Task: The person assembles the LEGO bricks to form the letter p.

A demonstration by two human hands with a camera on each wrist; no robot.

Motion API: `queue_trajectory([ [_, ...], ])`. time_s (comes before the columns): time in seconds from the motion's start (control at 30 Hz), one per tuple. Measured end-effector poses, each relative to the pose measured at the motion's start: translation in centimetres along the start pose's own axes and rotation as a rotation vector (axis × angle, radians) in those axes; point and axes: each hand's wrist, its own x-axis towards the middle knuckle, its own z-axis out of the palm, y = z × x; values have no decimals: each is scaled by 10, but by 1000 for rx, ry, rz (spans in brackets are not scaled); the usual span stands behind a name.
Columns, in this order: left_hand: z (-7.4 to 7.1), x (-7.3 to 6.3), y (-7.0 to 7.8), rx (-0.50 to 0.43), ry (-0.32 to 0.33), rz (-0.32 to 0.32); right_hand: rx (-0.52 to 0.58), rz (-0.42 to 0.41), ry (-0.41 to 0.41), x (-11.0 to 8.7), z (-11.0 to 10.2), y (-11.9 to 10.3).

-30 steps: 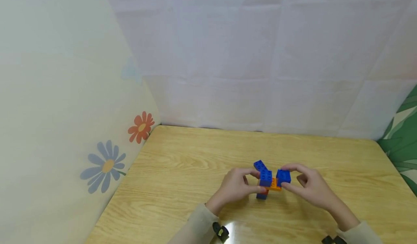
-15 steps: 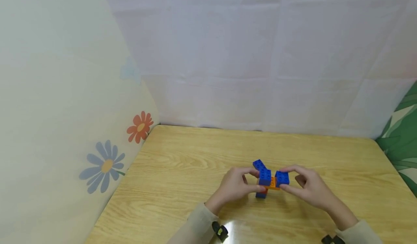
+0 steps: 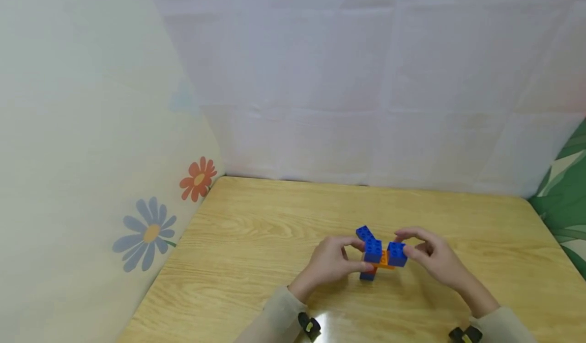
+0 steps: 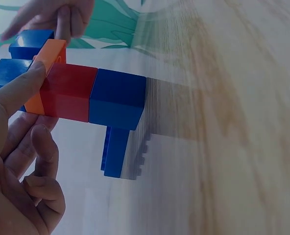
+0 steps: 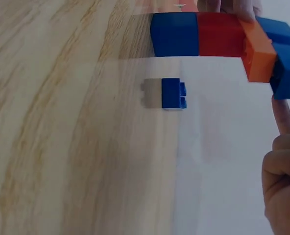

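A small stack of building bricks stands on the table: a blue base brick (image 4: 118, 98), a red brick (image 4: 69, 93), then an orange brick (image 5: 259, 51) lying across. Two blue bricks sit side by side at the top, a left one (image 3: 373, 250) and a right one (image 3: 397, 254). My left hand (image 3: 331, 261) pinches the stack around the orange brick and left blue brick, thumb in front. Close at the right blue brick is my right hand (image 3: 435, 261), thumb against its right side, index finger just behind it.
Another blue brick (image 5: 171, 93) stands apart on the wooden table (image 3: 256, 261), a little behind the stack. A white cloth backdrop (image 3: 320, 104) hangs along the far edge. To the left is a wall with flower pictures (image 3: 151, 233).
My right thumb has shifted from the front of the right blue brick to its right side, and that brick sits slightly nearer the front. My left hand keeps its hold.
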Motion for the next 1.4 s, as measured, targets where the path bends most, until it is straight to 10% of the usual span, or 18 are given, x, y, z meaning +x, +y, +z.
queue_trajectory([
  [0.27,-1,0,2,11,-3,-3,-106,125,86,16,0,23],
  [0.83,0,0,1,-5,6,27,-226,307,-220,53,27,25],
  [1.4,-1,-1,2,2,-1,12,-294,452,-265,68,44,24],
])
